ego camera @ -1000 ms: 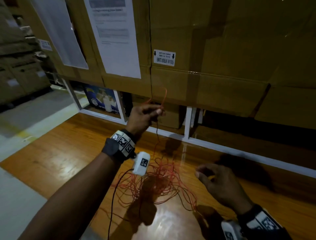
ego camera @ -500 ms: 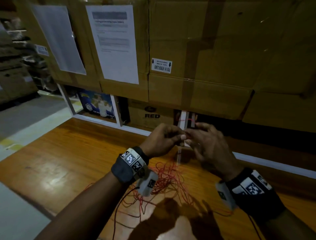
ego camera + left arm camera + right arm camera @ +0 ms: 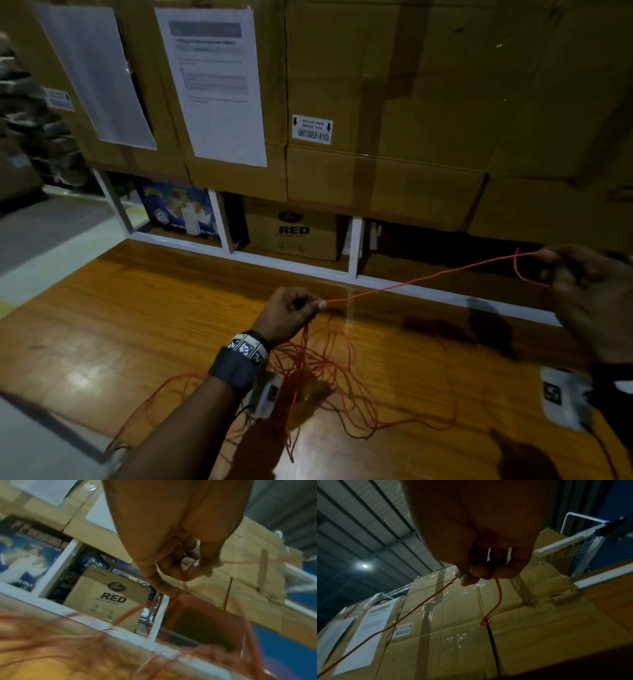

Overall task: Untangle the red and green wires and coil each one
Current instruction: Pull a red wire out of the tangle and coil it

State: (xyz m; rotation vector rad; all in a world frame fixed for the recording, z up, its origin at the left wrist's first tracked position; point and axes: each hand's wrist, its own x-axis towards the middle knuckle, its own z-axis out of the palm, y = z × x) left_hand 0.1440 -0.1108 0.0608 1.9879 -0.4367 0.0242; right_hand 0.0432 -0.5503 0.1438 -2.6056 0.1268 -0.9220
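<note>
A taut stretch of red wire (image 3: 421, 278) runs between my two hands above the wooden table (image 3: 102, 315). My left hand (image 3: 294, 313) pinches it at the table's middle; in the left wrist view its curled fingers (image 3: 204, 566) close round the strand. My right hand (image 3: 582, 294), raised at the far right, pinches the wire's end, which hangs in a small loop (image 3: 524, 274). In the right wrist view the short free end of the red wire (image 3: 494, 607) dangles below the fingertips (image 3: 471, 580). A loose tangle of red wire (image 3: 318, 380) lies under my left wrist. No green wire is distinguishable.
Stacked cardboard boxes (image 3: 411, 102) with taped paper sheets (image 3: 219, 85) stand right behind the table. Below them a white shelf frame (image 3: 352, 246) holds a box marked RED (image 3: 291, 236). The table's left edge (image 3: 51, 421) drops to a grey floor.
My hands met over the tangle half a second ago. Now they have drawn apart: the right went up and right with the wire end, stretching a straight length from the left hand.
</note>
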